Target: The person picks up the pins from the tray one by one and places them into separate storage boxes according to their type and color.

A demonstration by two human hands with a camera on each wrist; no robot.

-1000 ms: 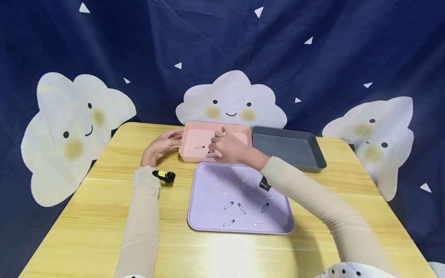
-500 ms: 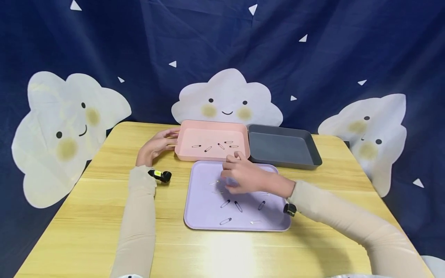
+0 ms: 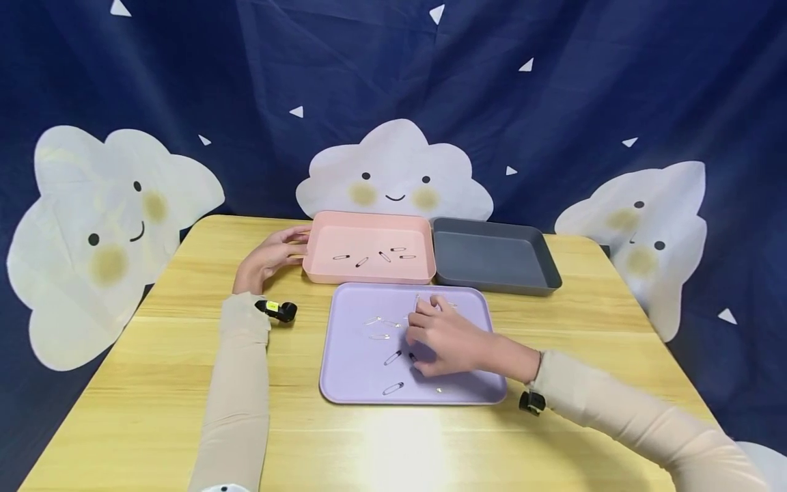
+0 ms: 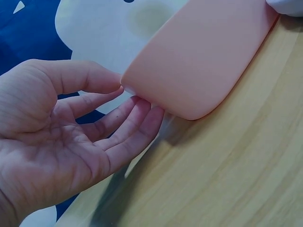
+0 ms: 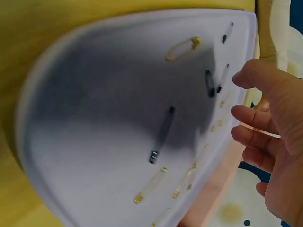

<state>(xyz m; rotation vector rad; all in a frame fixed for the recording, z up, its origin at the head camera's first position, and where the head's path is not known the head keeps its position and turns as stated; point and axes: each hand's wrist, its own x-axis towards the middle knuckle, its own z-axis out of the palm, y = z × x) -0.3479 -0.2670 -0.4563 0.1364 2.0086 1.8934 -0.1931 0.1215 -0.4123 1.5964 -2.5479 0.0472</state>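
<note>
Several safety pins, some black [image 5: 153, 157] and some gold [image 5: 195, 42], lie scattered on a light purple tray [image 3: 344, 372]. My right hand [image 3: 455, 340] hovers over the tray's right half, thumb and fingers apart and loosely bent. Nothing shows between them in the right wrist view, and the hand hides some pins in the head view. Behind stands a pink tray [image 3: 369, 236] with several black safety pins [image 3: 347, 257] in its front part. At its left end my left hand [image 3: 273, 254] touches the outside, the fingertips and thumb against the edge [image 4: 122, 83].
A dark grey tray [image 3: 492, 254] stands right of the pink one, their sides close together. All three trays are on a wooden table [image 3: 295, 410]. A blue curtain with cloud prints [image 3: 393, 171] hangs behind the table's far edge.
My right hand has moved from over the pink tray back to the purple tray, then a little lower and to the right. My left hand stays at the pink tray's left end.
</note>
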